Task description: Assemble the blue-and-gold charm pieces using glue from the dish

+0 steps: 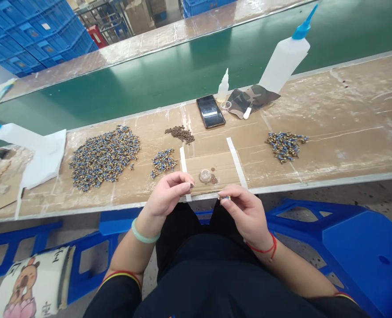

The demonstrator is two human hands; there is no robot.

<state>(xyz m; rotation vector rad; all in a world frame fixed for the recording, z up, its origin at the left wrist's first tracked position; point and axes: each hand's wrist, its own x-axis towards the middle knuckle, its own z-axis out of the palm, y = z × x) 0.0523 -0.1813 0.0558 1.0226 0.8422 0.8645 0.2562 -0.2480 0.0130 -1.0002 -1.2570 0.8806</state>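
the right hand (245, 211) pinches a tiny blue-and-brass part (225, 197) between thumb and fingertips at the near edge of the surface (331, 145). the left hand (169, 194), a pale green bangle (143, 235) at its wrist, has its fingers curled nearly closed; whether they grip anything cannot be told. just beyond the hands sits a small clear dish (205, 176) between two white tape strips. farther out lie a small pile of blue parts (163, 161), a large heap (105, 155) to its left, another pile (286, 145) well apart to the right, brown bits (180, 133), a smartphone (210, 111) and a big squeeze bottle (286, 57) beside the green conveyor belt (149, 84).
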